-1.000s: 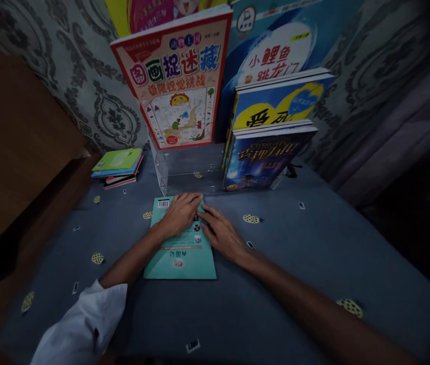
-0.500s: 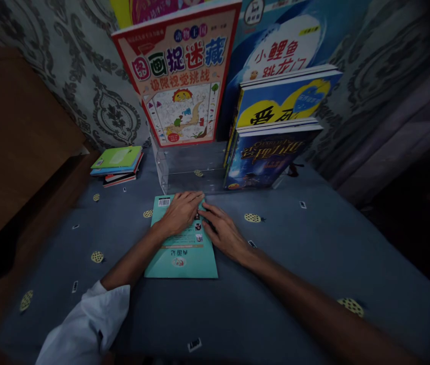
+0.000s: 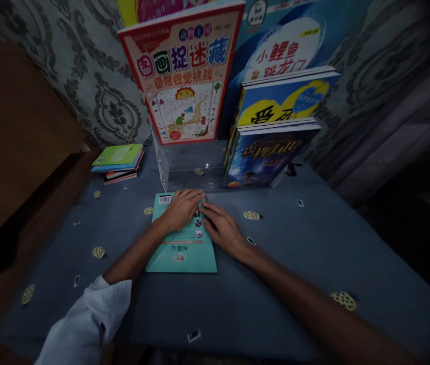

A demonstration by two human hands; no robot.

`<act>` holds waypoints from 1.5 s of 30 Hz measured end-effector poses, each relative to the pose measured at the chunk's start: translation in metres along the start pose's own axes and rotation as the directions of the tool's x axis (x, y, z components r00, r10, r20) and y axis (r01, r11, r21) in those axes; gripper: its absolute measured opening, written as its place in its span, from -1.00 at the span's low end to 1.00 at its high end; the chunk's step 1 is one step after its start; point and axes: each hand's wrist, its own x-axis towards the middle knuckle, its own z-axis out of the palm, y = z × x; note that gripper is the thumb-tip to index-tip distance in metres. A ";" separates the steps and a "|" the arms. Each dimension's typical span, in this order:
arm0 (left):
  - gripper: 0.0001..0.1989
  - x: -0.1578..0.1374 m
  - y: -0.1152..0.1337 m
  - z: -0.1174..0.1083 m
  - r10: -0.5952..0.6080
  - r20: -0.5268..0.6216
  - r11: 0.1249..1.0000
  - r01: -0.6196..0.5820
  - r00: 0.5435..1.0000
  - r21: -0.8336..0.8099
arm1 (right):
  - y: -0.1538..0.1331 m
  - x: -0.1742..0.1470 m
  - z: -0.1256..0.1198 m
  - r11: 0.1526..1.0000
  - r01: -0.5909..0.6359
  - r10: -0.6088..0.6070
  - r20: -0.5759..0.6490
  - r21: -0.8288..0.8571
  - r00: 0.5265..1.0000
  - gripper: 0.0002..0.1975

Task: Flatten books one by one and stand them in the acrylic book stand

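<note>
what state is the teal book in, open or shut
Shut: the teal book lies flat under the left hand, barcode up, no inside pages showing.

Your turquoise book (image 3: 179,266) has a thin orange stripe and a black-and-white barcode (image 3: 165,199). Your sleeve (image 3: 89,314) is plain, pale bluish white. Your tablecloth (image 3: 276,304) is slate blue, printed with yellow pineapples dotted in black (small black-and-white labels are scattered among them). Facing you, a red-bordered book (image 3: 169,96) has a peach cover and a multicoloured title; a tall blue book (image 3: 238,66) carries red characters on a white oval; a yellow-and-blue book (image 3: 268,101) shows heart shapes; a navy book (image 3: 256,159) has gold lettering. The book stack (image 3: 118,154) is lime green on top. Dark scrollwork patterns the grey-green wall covering (image 3: 116,114).
</note>
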 end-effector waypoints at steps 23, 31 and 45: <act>-0.60 -0.027 0.023 -0.007 0.106 -0.023 0.993 -0.107 0.994 -0.049 | -0.019 -0.024 -0.011 1.000 0.004 -0.005 0.031 0.018 0.999 -0.58; -0.58 -0.036 0.030 -0.009 0.110 0.020 0.993 -0.109 0.994 -0.053 | -0.024 -0.034 -0.010 0.999 0.008 -0.008 0.020 0.038 1.000 -0.59; -0.60 -0.052 0.046 -0.012 0.108 0.046 0.992 -0.106 0.993 -0.062 | -0.036 -0.051 -0.014 0.999 0.000 -0.002 0.033 0.039 0.999 -0.59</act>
